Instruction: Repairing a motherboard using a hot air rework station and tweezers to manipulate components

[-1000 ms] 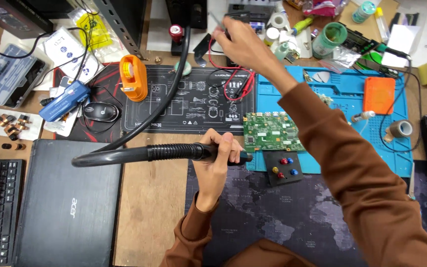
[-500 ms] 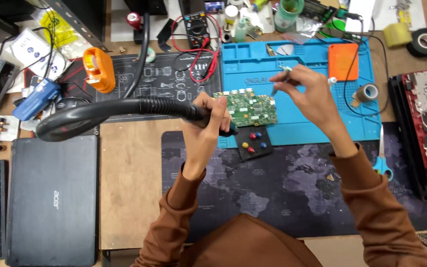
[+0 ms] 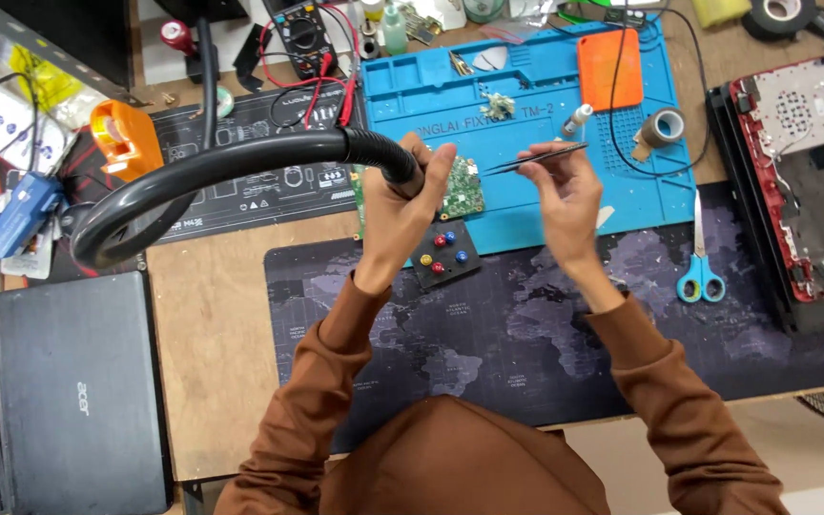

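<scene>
My left hand (image 3: 404, 202) grips the end of a thick black flexible hose (image 3: 212, 170) that loops away to the left. It holds the hose end just over a green circuit board (image 3: 463, 188) lying at the front edge of the blue work mat (image 3: 526, 105). My right hand (image 3: 565, 195) pinches a pair of dark tweezers (image 3: 533, 158) whose tips point left toward the board. A small black pad with coloured buttons (image 3: 442, 254) lies just below the board.
Blue-handled scissors (image 3: 700, 259) lie right of my right hand. An orange pad (image 3: 610, 69), a tape roll (image 3: 667, 126) and a small bottle (image 3: 577, 119) sit on the mat. An opened red laptop (image 3: 803, 172) is far right, a closed black laptop (image 3: 73, 391) at left, a multimeter (image 3: 304, 33) behind.
My right hand came back from the far clutter holding tweezers and now hovers by the board. My left hand kept its grip and swung the hose end over the board.
</scene>
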